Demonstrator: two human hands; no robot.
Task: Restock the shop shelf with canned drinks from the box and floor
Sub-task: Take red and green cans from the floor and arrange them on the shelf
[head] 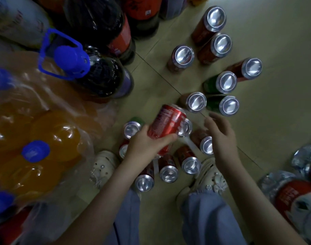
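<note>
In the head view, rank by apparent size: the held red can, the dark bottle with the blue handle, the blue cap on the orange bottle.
Largest: dark bottle.
Then the red can in the left hand, held nearer the camera, which enlarges it.
Smallest: blue cap.

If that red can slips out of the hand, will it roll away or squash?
Probably stiff: the red can shows no dent in the left hand's grip. Its side looks glossy, so it may be slippery. Landing sideways on the smooth floor, it would likely roll.
</note>
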